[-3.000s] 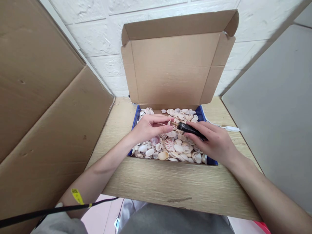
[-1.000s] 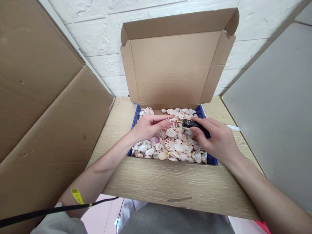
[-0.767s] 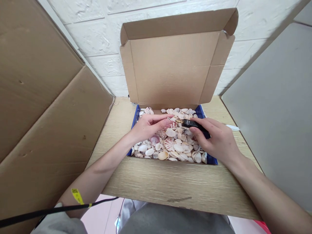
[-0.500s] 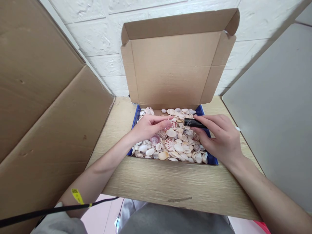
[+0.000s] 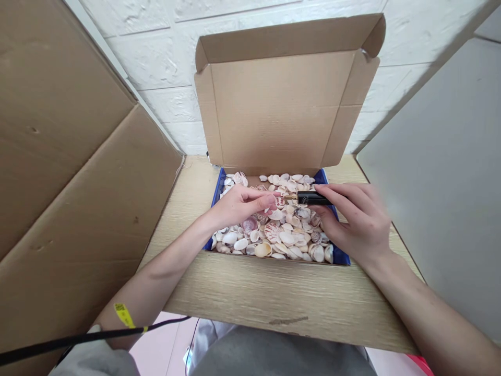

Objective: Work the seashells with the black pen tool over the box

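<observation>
Head view: your right hand (image 5: 359, 216) is clamped on the black gold-tipped tool (image 5: 312, 198), probably light, rigid; grip mid-barrel. Left hand (image 5: 241, 203) apparently pinches a mostly hidden seashell (image 5: 267, 210), likely brittle; edges only.

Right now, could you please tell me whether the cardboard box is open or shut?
The cardboard box is open: its lid stands raised at the back, exposing the shells inside.

Single head-worn view, forward and down over the table (image 5: 250, 292)
</observation>
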A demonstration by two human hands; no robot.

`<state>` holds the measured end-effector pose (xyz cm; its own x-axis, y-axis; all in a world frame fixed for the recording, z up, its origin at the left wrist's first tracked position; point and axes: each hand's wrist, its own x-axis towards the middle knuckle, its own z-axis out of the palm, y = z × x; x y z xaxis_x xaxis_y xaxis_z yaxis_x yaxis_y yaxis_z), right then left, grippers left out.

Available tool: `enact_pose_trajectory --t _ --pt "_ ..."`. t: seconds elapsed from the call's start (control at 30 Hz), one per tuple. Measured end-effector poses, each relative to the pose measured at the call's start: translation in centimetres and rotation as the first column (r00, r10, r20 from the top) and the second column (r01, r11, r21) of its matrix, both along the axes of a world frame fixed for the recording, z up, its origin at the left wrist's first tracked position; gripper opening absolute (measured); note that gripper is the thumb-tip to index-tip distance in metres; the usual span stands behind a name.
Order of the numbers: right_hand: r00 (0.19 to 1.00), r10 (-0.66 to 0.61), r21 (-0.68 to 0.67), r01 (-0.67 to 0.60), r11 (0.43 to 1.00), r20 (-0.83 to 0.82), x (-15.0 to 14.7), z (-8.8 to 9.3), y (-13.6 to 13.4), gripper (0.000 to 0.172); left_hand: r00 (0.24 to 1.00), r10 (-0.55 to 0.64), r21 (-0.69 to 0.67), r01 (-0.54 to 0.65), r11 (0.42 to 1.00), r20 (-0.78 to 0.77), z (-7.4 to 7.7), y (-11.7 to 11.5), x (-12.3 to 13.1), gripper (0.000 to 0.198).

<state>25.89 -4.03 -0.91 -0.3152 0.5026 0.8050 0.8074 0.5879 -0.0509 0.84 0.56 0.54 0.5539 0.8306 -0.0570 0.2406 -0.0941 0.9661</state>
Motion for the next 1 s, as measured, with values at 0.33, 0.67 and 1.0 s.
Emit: enact_pose_trajectory --t 0.33,0.67,1.0 --pt "0.999 0.022 -0.105 -0.025 0.994 -0.031 -0.04 -0.09 -0.11 0.019 0.998 0.002 0.012 -0.003 1.0 0.068 -0.06 -0.24 -0.1 0.059" --pt "0.999 0.036 -0.152 -0.04 0.988 -0.031 0.09 -0.47 0.01 0.026 0.998 0.058 0.065 -0.06 0.996 0.029 -0.17 0.06 -0.08 0.046" --pt "0.999 -0.005 -0.028 0.006 1.0 0.038 0.12 0.26 0.02 0.025 0.998 0.0 -0.018 -0.001 1.0 -0.06 0.07 0.04 -0.05 0.045"
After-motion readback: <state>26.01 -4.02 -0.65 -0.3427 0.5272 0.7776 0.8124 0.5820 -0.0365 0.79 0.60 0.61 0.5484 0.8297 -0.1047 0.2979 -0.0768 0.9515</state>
